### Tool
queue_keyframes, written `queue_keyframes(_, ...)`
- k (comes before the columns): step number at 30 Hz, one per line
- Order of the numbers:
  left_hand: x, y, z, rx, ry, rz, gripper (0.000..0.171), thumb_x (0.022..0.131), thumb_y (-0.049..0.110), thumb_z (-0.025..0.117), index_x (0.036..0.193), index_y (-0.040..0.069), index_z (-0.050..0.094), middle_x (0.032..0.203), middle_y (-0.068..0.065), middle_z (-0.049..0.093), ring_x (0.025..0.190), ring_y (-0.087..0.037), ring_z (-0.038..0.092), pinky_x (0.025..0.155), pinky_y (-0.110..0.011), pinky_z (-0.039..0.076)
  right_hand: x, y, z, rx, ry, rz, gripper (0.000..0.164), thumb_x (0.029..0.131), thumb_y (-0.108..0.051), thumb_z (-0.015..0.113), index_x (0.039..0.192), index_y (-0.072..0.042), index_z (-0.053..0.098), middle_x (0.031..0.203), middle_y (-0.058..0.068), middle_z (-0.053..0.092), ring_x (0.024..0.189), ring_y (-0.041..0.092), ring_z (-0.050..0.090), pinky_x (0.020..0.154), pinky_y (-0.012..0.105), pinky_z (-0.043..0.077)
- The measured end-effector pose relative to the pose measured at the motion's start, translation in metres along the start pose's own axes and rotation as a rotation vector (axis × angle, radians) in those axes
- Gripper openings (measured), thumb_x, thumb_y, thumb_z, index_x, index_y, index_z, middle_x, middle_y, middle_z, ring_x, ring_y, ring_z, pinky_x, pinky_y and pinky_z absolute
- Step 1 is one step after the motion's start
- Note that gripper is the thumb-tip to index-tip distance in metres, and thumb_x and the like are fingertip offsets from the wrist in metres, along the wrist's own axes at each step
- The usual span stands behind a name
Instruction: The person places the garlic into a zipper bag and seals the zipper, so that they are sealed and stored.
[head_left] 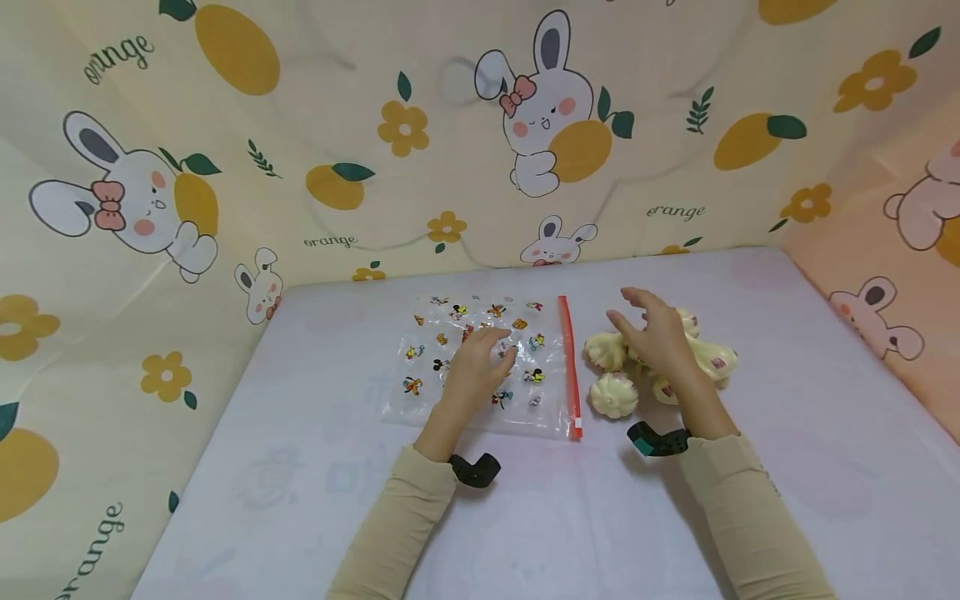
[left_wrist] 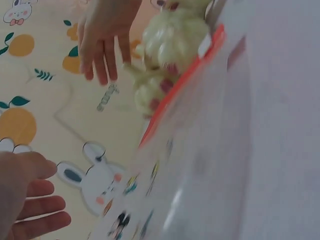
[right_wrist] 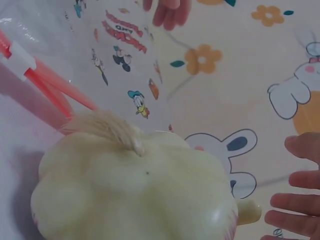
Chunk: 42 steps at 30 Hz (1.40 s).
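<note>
White table (head_left: pixel 285 483), under everything listed. Clear cartoon-printed zip bag (head_left: pixel 536 358), laid out upon it: likely light, limp, slippery; you would best take it by the stiffer red zip strip (head_left: pixel 570 358). Garlic bulbs (head_left: pixel 613 395), clustered just right of the bag: probably firm, smooth; grip round the belly. Your right hand (head_left: pixel 660 337), spread above the bulbs, and left hand (head_left: pixel 477 367), loosely bent above the bag: both unladen. White slider (head_left: pixel 577 422), strip's near end: pinch it.

Rabbit-print cloth (head_left: pixel 457 183) borders the white tabletop (head_left: pixel 547 517).
</note>
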<state>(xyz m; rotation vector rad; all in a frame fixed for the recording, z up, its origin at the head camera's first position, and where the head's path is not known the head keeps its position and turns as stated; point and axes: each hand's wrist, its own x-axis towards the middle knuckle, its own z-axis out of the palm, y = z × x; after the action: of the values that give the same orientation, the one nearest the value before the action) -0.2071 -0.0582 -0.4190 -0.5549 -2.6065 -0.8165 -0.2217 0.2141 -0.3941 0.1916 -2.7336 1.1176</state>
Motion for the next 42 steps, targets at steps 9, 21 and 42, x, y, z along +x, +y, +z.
queue_keyframes(9,0.004,0.024,0.033,-0.26,-0.02,-0.142,0.029,0.088,0.015,0.067,0.112,0.0,0.068,0.11,-0.015,0.072,0.102,-0.026,0.068,0.09,-0.034,0.054,0.0,0.006,0.0,0.082,0.013,0.029,0.048,0.099,-0.032,0.052,0.128,0.006,0.053,0.13,0.029,0.058,0.122,0.043,0.055,0.104,0.054,0.046)
queue_keyframes(21,0.004,0.054,0.07,-0.057,-0.083,-0.156,0.04,0.086,0.024,0.071,0.12,0.005,0.065,0.126,-0.011,0.064,0.121,-0.025,0.059,0.106,-0.034,0.047,-0.004,0.006,-0.005,0.104,0.014,0.063,0.049,0.099,-0.035,0.052,0.128,0.004,0.054,0.13,0.028,0.058,0.118,0.045,0.057,0.1,0.055,0.048)
queue_keyframes(42,0.006,0.066,0.091,0.018,-0.133,-0.205,0.058,0.087,0.018,0.068,0.138,-0.001,0.047,0.146,-0.019,0.048,0.141,-0.035,0.041,0.117,-0.041,0.036,-0.002,0.008,-0.004,0.108,0.055,0.014,0.043,0.098,-0.03,0.054,0.124,0.004,0.058,0.123,0.026,0.063,0.113,0.04,0.061,0.096,0.052,0.049)
